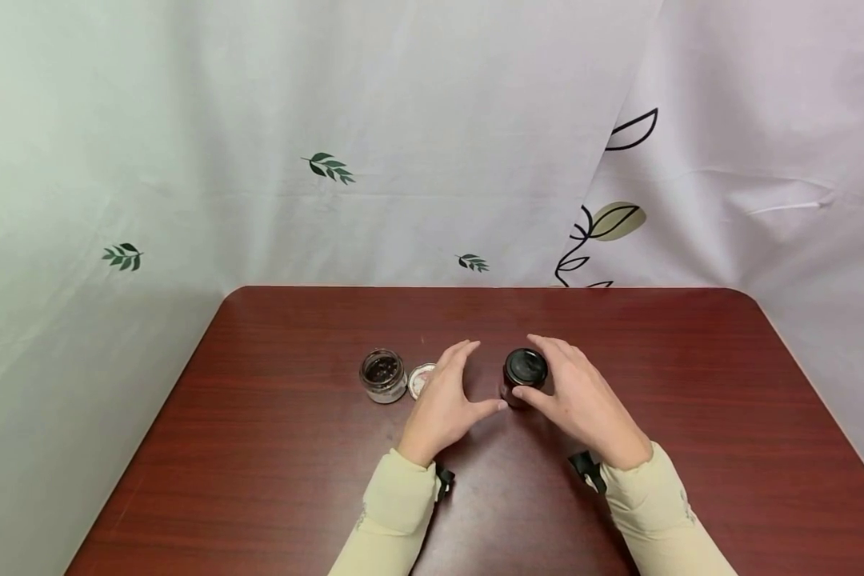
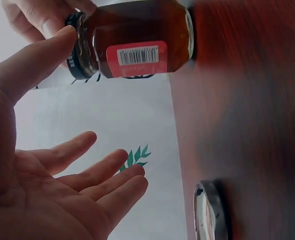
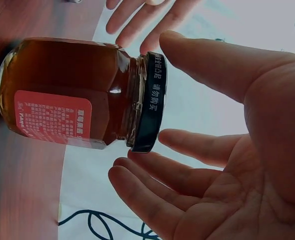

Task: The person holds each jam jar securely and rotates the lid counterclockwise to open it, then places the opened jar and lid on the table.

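A glass jar (image 3: 57,90) of dark amber contents, with a black lid (image 1: 526,367) and a red label (image 2: 137,59), stands upright on the table. My right hand (image 1: 583,396) spreads around the lid, thumb on the near side and fingers on the far side, without a visible grip. To the jar's left is my left hand (image 1: 444,404), its palm towards the jar, fingers apart and holding nothing. Its thumb reaches close to the lid; contact is unclear. Partly hidden behind that hand lies a loose lid (image 1: 419,379), pale inside. Beside it stands an open jar (image 1: 384,387) with dark contents.
The reddish-brown table (image 1: 259,480) has rounded far corners. Behind it hangs a white cloth (image 1: 418,120) with a leaf pattern. Dark straps (image 1: 587,470) show at both wrists, below the pale sleeves (image 1: 651,496).
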The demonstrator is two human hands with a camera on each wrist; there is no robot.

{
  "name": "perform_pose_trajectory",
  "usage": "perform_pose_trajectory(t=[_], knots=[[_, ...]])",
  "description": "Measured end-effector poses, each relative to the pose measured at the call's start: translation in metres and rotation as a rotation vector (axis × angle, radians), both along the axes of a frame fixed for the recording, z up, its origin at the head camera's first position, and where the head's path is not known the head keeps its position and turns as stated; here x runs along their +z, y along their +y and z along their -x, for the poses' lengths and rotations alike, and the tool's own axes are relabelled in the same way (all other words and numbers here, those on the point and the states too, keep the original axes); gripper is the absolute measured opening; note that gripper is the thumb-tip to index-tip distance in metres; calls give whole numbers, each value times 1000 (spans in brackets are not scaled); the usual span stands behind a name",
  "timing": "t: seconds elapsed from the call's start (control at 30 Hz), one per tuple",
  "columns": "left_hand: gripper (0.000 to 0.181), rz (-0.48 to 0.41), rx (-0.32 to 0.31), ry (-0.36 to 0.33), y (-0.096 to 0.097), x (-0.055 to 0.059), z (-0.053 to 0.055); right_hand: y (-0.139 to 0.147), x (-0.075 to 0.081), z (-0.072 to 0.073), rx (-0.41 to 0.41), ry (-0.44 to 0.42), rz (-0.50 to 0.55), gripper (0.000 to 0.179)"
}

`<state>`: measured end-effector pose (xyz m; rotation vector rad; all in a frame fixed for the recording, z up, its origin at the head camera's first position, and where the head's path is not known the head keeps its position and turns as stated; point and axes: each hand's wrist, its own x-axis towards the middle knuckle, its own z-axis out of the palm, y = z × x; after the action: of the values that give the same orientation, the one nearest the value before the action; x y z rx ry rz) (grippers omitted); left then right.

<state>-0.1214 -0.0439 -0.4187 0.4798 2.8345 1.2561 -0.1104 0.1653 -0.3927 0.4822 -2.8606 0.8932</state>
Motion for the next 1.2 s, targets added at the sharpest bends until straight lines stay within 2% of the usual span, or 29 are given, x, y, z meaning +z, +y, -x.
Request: perform_pose_trajectory(t=[0.3, 0.63, 1.0, 1.2], knots=[[86, 33, -13, -25, 12, -3, 1, -1, -2, 0, -10, -18, 3, 73], [85, 74, -8, 15, 23, -10, 3, -3, -3, 1, -6, -9, 4, 70], [83, 61, 0, -40, 28, -17, 6, -4, -5, 2, -3, -14, 10, 72], [80, 42, -8, -40, 31, -19, 6, -4, -6, 2, 2, 0, 10, 70]])
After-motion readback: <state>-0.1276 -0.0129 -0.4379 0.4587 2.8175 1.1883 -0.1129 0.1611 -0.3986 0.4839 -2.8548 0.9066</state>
